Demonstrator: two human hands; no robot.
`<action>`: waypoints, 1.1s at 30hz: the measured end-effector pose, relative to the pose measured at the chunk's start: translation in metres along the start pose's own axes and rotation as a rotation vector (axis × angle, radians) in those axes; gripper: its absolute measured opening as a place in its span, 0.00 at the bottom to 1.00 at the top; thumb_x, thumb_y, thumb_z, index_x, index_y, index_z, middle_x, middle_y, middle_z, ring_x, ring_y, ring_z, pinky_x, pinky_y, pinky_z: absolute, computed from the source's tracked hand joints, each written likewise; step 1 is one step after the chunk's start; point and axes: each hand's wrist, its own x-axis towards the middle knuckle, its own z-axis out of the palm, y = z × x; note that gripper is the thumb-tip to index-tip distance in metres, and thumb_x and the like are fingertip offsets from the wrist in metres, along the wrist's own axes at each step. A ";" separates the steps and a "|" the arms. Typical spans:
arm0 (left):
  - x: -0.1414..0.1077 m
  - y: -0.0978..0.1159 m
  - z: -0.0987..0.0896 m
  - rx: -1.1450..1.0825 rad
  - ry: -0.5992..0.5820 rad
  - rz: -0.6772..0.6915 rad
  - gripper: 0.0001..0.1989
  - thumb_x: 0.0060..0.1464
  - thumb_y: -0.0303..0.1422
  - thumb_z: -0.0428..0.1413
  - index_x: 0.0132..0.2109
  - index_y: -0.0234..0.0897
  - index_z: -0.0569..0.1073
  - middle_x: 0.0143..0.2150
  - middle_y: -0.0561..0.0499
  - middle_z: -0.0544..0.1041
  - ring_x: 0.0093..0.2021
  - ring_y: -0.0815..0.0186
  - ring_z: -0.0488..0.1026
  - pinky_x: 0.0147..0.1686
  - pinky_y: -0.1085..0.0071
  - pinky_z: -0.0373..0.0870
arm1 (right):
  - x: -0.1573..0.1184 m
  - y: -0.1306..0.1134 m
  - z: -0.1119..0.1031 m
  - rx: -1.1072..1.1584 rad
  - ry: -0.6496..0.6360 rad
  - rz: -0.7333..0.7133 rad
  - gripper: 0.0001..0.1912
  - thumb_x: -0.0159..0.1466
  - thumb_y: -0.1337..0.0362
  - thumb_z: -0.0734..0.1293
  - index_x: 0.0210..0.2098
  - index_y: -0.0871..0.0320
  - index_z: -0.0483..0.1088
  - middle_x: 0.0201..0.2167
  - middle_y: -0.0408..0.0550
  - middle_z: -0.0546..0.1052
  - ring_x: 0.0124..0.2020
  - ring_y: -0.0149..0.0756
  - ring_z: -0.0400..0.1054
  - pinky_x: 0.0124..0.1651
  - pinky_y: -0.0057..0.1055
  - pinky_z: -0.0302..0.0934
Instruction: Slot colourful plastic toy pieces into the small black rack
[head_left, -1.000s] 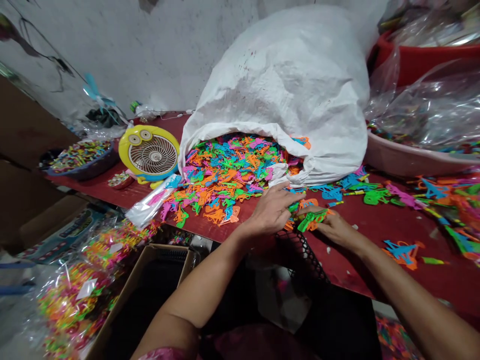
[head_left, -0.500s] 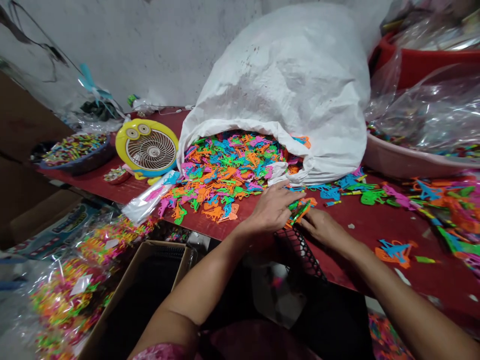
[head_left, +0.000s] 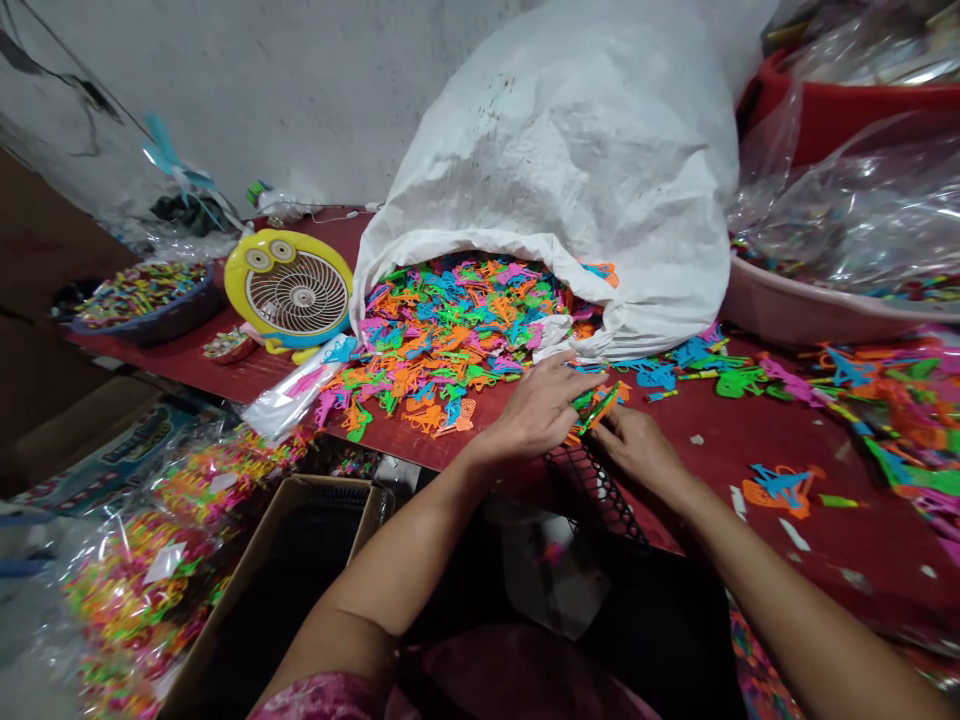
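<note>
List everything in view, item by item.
White woven sack: one, white, spilling pieces.
Plastic toy pieces: many, neon mixed colours, across the table.
Table: one, red, across the view.
Desk fan: one, yellow and blue, left of the sack.
Blue basin: one, dark blue, far left.
Pink basin: one, pink, right of the sack.
Cardboard box: one, brown, lower left.
Mesh basket: one, black, under the hands.
Bunch of pieces: one, green and orange, between the hands.
Left hand: on the bunch.
Right hand: on the bunch.

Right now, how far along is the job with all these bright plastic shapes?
Bagged: clear plastic bags of colourful pieces lie nearby. In hand: green and orange plastic pieces between the left hand and right hand. Remaining: a big heap spilling from the white woven sack, so probably early on.
</note>
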 end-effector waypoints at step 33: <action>0.002 0.005 0.003 0.052 0.040 -0.073 0.22 0.60 0.41 0.55 0.60 0.47 0.73 0.61 0.46 0.72 0.68 0.53 0.60 0.68 0.51 0.53 | -0.005 0.001 0.013 -0.065 0.072 0.080 0.11 0.64 0.57 0.59 0.28 0.55 0.63 0.25 0.48 0.73 0.25 0.35 0.62 0.29 0.29 0.47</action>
